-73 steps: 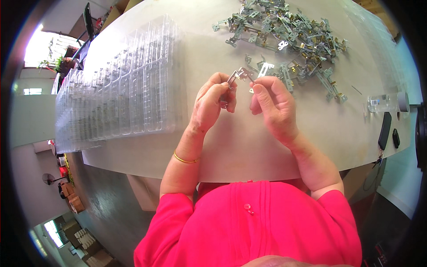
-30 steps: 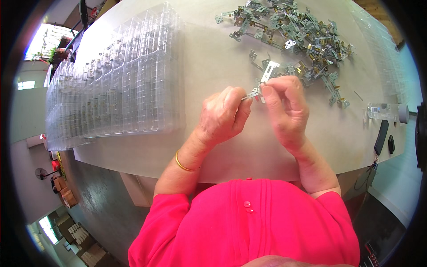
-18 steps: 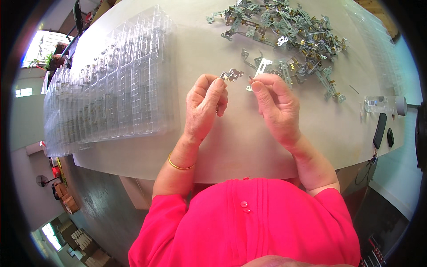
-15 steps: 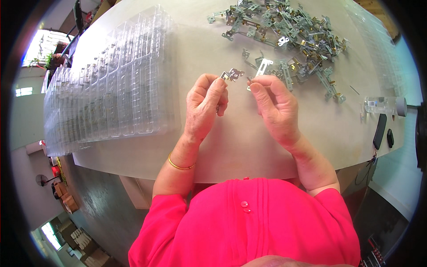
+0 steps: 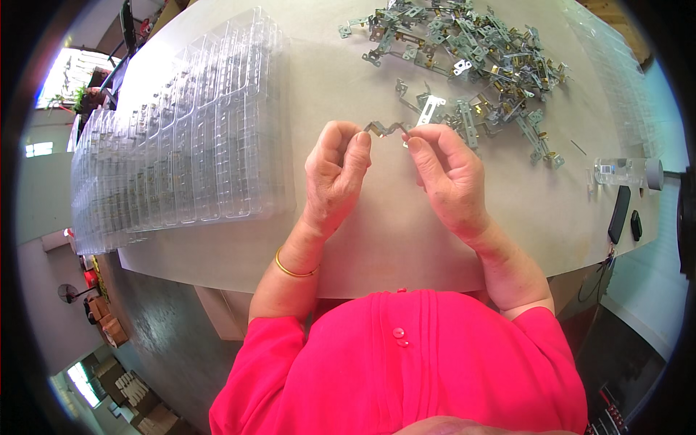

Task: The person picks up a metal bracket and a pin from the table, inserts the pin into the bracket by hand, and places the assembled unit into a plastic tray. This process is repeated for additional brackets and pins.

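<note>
Over the table, my left hand (image 5: 338, 168) pinches a small bent metal bracket (image 5: 383, 130) between thumb and fingers. The bracket is turned nearly edge-on and shows a zigzag outline. Its right end meets the fingertips of my right hand (image 5: 451, 174), which are closed in a pinch. A thin dark bit shows at those fingertips; whether it belongs to the bracket or is a separate piece, I cannot tell. Just beyond my right hand lies a bright flat metal plate (image 5: 431, 110) among several loose brackets.
A large heap of metal brackets (image 5: 464, 43) covers the far right. Stacked clear plastic trays (image 5: 217, 130) stand at left; more clear plastic (image 5: 616, 80) lies along the right edge. A clear bottle (image 5: 620, 171) lies at right, near a black flat object (image 5: 619, 214).
My left hand has turned the bracket from showing its flat face to nearly edge-on. The bracket's right end now meets my right fingertips, where a gap was before.
</note>
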`<state>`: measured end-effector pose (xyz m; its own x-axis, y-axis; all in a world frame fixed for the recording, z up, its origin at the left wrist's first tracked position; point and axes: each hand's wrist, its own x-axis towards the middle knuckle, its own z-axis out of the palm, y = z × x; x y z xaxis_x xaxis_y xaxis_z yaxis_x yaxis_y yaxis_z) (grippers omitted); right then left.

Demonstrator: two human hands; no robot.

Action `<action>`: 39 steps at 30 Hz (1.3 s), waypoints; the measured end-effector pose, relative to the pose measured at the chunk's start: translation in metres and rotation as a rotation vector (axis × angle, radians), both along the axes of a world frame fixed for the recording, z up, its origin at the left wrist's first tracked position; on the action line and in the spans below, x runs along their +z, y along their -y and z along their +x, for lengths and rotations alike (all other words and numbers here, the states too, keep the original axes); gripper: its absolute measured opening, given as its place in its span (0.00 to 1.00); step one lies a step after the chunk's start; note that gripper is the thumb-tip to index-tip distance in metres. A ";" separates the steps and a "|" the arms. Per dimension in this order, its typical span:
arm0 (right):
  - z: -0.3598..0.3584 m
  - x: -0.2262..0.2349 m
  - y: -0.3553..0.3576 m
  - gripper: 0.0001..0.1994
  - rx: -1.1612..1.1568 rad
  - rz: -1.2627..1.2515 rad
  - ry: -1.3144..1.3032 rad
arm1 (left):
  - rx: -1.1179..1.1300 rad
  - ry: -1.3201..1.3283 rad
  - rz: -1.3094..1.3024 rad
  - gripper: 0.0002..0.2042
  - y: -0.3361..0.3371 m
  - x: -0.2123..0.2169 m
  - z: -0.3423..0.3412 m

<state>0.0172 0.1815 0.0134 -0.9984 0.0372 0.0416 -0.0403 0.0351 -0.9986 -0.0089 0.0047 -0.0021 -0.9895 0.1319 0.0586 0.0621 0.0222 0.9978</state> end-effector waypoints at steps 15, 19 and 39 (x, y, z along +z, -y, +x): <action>-0.004 0.005 -0.009 0.08 0.149 -0.271 0.167 | -0.032 -0.349 -0.251 0.05 0.001 0.000 0.002; -0.006 0.006 -0.016 0.07 0.200 -0.416 0.271 | -0.069 -0.379 -0.272 0.04 0.002 0.004 0.002; -0.006 0.000 -0.011 0.03 0.132 0.100 -0.332 | -0.215 0.302 0.108 0.12 0.005 0.011 -0.005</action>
<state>0.0109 0.1928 0.0132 -0.9257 -0.1119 0.3613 -0.3726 0.1051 -0.9220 -0.0136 -0.0002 0.0088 -0.9147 0.3473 -0.2065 -0.2433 -0.0654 0.9677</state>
